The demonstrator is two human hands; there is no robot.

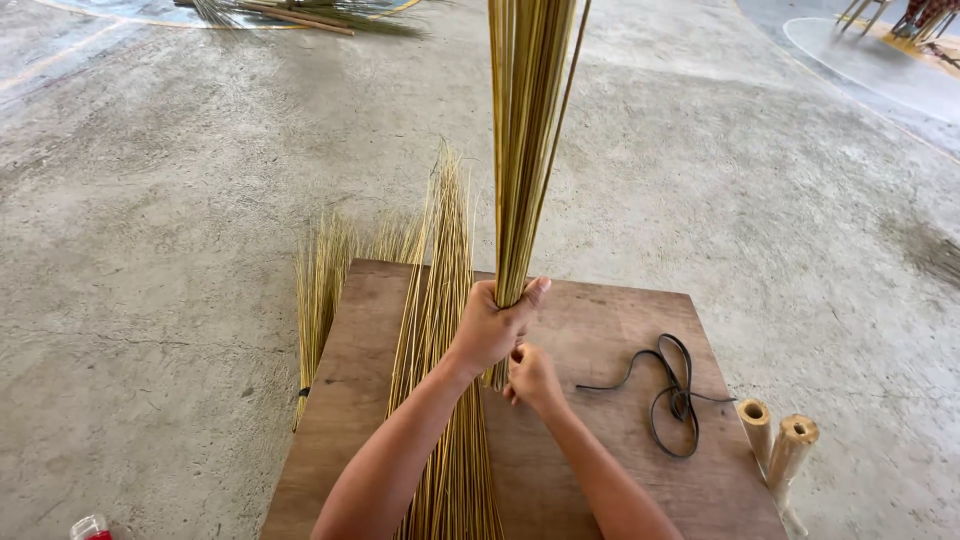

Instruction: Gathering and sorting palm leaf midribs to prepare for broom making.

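Head-camera view looks down on a bare concrete floor (pixel 150 200) with a brown wooden board (pixel 600 330) laid on it, running from the middle of the scene to the near edge. At the near left corner a small clear item with a red part (pixel 90 527) peeks in, too cropped to identify. Further right, a tied bunch of thin yellow-green sticks (pixel 318 290) lies along the board's left edge, partly off it, with a dark band round its near end. Just beside it a loose sheaf of the same sticks (pixel 440 290) lies lengthwise on the board, its tips fanning toward the far side and its near part passing under the person's left forearm. The left hand (pixel 492 328) is clenched round an upright bundle of sticks (pixel 525 130), which stands over the middle of the board and rises out of the top of the frame. The right hand (pixel 532 378) sits just below and touching the left, fingers curled in at the bundle's lower end; whether it pinches the sticks or something else cannot be told. To the right, a black strap (pixel 672 395) lies looped on the board, apart from both hands. Two short bamboo tubes (pixel 780 445) rest at the board's near right edge. At the far side, more sticks (pixel 300 15) lie on the floor.
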